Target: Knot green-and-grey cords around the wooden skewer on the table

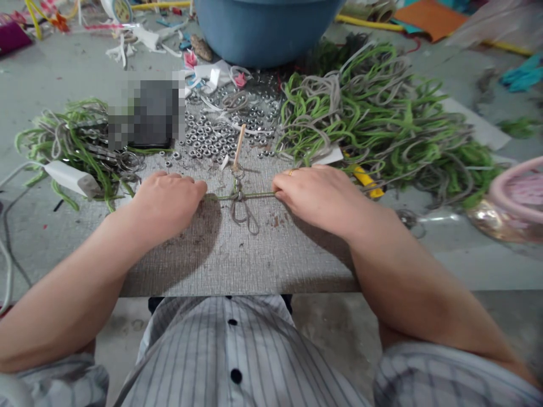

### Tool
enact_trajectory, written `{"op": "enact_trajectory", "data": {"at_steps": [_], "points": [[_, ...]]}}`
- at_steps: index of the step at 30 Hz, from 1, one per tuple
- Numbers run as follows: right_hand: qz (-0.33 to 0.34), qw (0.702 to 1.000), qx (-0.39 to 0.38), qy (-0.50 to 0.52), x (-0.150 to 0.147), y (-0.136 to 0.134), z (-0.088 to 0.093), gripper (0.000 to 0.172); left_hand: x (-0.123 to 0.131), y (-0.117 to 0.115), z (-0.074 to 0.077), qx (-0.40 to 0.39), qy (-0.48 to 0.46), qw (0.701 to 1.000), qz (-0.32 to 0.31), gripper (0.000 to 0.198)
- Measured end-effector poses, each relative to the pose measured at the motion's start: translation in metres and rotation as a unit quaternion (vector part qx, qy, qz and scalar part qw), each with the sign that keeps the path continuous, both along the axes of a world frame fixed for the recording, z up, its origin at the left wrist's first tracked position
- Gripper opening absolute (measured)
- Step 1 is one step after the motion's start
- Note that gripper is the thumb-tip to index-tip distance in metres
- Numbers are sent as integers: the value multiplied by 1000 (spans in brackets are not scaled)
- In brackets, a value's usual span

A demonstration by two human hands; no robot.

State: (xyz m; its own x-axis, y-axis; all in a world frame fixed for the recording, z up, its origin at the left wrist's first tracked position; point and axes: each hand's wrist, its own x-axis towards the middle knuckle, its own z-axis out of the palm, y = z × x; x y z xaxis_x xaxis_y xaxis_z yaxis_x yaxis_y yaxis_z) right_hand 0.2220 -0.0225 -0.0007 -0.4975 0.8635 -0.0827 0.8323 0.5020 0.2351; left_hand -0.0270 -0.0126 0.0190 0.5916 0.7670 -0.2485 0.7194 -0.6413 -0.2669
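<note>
A green and grey cord [258,195] runs taut across the grey textured mat [237,265]. My left hand [167,200] is closed on its left end, my right hand [318,195] on its right end. Midway between them sits a knot [237,195], with grey loops [246,219] hanging toward me. Just beyond the knot is a small metal ring [237,169], beside a thin wooden stick [240,146] that stands up from the mat. Both hands' fingertips are hidden under the knuckles.
Small metal nuts [207,135] are scattered behind the stick. A large pile of green and grey cords [373,107] lies right, a smaller bundle [80,135] left near a white adapter [72,178]. A blue tub [267,28] stands at the back; a pink-rimmed container [504,183] is far right.
</note>
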Motion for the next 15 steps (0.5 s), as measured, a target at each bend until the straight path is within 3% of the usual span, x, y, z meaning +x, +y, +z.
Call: {"op": "enact_trajectory", "data": {"at_steps": [4,8,11,15], "points": [[-15,999,-17,28,-4,0,1,20,4,2,-2,-2,-17,999,42,18],[2,991,-5,137,-14,-1,-6,23,16,1,-7,17,-115,990,75,26],[13,978,-10,207,-20,-1,-14,27,25,-3,-14,10,-198,978,66,29],[11,972,-16,234,-26,-1,-20,27,33,-6,-23,-9,-213,975,62,34]]}}
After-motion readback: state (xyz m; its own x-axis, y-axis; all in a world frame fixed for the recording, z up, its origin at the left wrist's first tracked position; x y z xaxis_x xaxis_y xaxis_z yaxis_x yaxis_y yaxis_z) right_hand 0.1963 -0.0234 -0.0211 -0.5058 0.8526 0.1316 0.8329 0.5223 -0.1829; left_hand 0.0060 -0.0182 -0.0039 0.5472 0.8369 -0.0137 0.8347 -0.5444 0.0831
